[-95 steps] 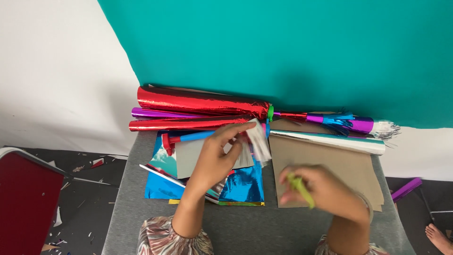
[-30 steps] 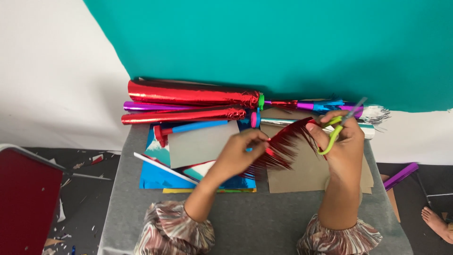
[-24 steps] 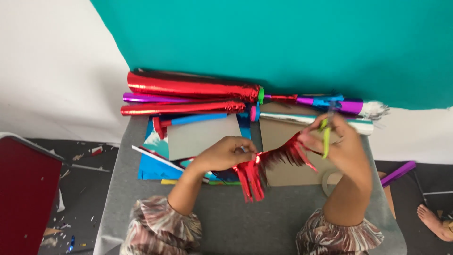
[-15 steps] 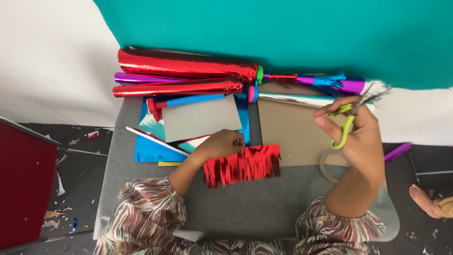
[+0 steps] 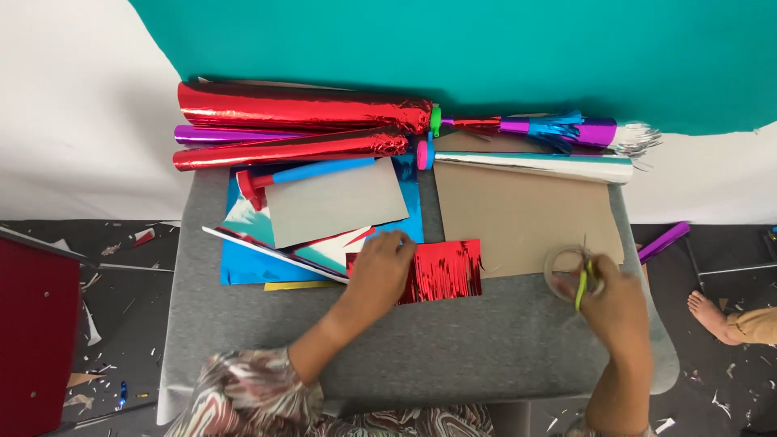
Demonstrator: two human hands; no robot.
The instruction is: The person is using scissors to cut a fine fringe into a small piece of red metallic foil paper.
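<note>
1. Since half a second ago, the right hand (image 5: 619, 295) has been brought down from near the foil rolls to the brown cardboard's lower right corner, while the red fringed foil (image 5: 441, 271) has stayed flat in place.
2. Head view: the left hand (image 5: 379, 271) is laid palm-down on the fringed foil's left part, fingers spread rather than closed around it, apparently so that the light sheet is kept from sliding.
3. The foil lies on the grey table (image 5: 453, 348), just left of the brown cardboard (image 5: 518, 214) and touching its lower edge; its long axis runs left to right, and its cut strips point toward the person.
4. Green-handled scissors (image 5: 583, 279) are held in the right hand's closed fingers, blades aimed away from the person, over a clear tape ring (image 5: 562, 267).
</note>
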